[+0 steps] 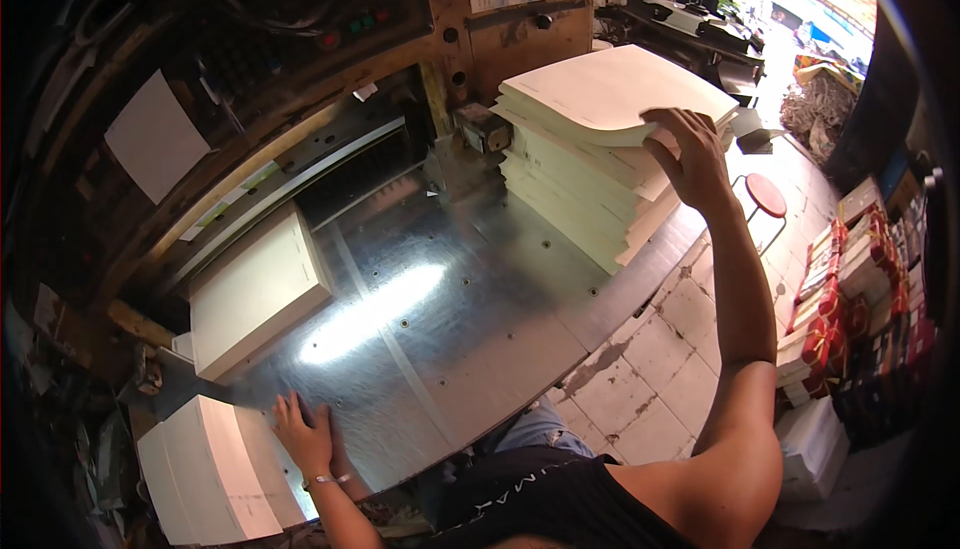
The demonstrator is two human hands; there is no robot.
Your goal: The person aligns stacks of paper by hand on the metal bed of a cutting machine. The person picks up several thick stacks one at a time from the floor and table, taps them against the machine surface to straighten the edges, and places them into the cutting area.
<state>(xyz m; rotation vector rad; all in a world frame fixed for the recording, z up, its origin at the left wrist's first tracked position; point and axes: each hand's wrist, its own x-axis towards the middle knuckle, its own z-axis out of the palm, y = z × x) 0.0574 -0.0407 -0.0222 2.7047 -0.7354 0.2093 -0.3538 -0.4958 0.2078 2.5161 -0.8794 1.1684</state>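
My right hand (690, 154) reaches out to a tall stack of cream paper sheets (580, 189) on the far right of a shiny metal machine table (450, 319). Its fingers grip the near corner of the top bundle of sheets (610, 94) and lift it off the pile. My left hand (303, 436) rests flat on the table's near left edge, fingers spread, holding nothing. It lies beside a white paper block (215, 469) at the lower left.
A second trimmed paper block (255, 289) lies on the table's left part, by the cutter's clamp slot (350, 174). A red round stool (766, 194) stands on the tiled floor (660, 349) to the right. Stacked packaged goods (850, 289) line the right side.
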